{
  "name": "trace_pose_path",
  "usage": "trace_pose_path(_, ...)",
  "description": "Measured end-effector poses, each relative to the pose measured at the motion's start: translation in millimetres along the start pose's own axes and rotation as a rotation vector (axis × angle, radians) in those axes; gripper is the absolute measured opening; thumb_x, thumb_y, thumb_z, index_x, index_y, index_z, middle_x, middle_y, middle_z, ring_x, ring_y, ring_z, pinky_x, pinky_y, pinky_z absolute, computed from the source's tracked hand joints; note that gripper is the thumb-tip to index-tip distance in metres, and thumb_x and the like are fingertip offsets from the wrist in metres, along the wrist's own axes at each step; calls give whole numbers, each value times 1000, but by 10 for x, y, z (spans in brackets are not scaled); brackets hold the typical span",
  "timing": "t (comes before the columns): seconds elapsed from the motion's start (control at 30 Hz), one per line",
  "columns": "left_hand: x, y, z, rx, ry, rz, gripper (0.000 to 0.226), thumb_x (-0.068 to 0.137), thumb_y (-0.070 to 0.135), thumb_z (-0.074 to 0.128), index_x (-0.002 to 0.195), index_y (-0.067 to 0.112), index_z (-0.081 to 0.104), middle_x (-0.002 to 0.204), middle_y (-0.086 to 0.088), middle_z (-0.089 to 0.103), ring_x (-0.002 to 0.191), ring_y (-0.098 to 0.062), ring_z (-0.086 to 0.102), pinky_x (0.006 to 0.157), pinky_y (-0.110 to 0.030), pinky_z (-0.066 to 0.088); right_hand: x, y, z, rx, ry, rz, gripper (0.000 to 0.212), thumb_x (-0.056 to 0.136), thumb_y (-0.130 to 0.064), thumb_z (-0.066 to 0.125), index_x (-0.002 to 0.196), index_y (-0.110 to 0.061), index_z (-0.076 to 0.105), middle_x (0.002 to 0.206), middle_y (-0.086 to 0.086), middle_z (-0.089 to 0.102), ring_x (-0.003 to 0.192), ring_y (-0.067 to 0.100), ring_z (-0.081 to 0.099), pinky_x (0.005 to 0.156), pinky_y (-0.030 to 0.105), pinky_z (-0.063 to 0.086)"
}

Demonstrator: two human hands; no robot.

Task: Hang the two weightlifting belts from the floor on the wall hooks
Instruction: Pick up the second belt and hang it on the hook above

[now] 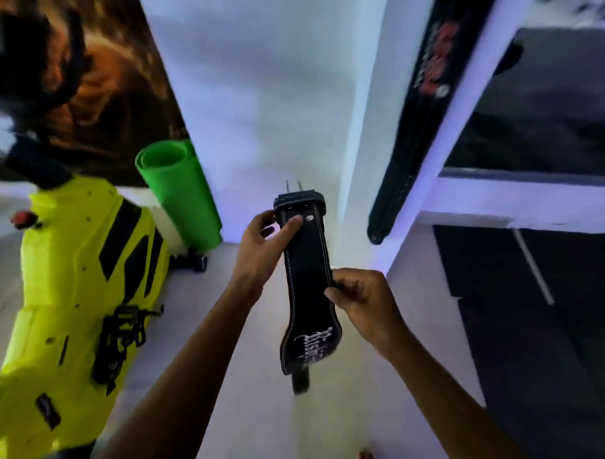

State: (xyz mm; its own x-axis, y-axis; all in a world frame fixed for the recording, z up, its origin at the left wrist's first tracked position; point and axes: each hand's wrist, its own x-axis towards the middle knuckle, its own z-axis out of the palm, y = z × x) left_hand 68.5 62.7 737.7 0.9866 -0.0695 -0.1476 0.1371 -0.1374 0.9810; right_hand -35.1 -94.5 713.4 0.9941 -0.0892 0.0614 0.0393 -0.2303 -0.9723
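A black belt (308,280) is held upright against the white wall (256,110), pinched near its buckle end by the left hand (260,241) and gripped mid-strap by the right hand (362,299), presumably to steady it for hooking (no hook is visible), while another belt (414,122) hangs nearby.

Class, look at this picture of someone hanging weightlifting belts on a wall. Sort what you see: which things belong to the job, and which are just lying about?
Belong to the job:
- black stitched belt, held against the white wall
- left hand near its buckle end
- right hand at its edge
- second black belt, up on the wall

Just lying about:
- green rolled mat
- yellow machine
- wall poster
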Motion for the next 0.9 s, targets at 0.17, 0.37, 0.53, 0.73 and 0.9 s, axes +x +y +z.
trace_pose_path(0.17,-318,1084,486,-227,-195,93,29,90,33,72,110,11,73,93,0,77,84,-13,72,75,-24,59,-285,-615,-662,-58,98,-103,22,83,12,64,88,-6,76,75,-11,75,77,2,67,76,20,52)
trace_pose_path(0.37,-816,2049,1072,-370,-258,288,34,87,6,73,116,6,55,94,-4,70,71,-8,73,58,-21,57,-588,-1017,-1528,-91,163,-163,10,84,-5,65,76,-10,67,65,-14,64,67,-1,58,69,22,44)
trace_pose_path(0.53,-1301,2605,1650,-353,-347,557,36,86,-9,68,106,19,56,88,-2,72,72,-14,71,64,-28,60,-752,-1413,-2267,-7,176,-245,15,81,-13,65,94,-8,70,89,8,74,85,19,69,82,34,53)
trace_pose_path(0.73,-1709,3132,2247,-318,-372,746,36,88,-4,69,115,18,58,106,-18,69,89,-22,69,74,-29,59,-679,-2315,-2991,93,284,-453,25,92,-8,63,67,-12,58,53,-16,57,54,-6,49,52,10,37)
trace_pose_path(0.9,-1770,3611,2394,-323,-358,841,31,91,-1,67,119,10,56,112,-27,67,97,-27,68,79,-33,59,-590,-2901,-3318,138,339,-526,28,87,-13,71,78,11,61,71,16,61,67,17,56,57,24,42)
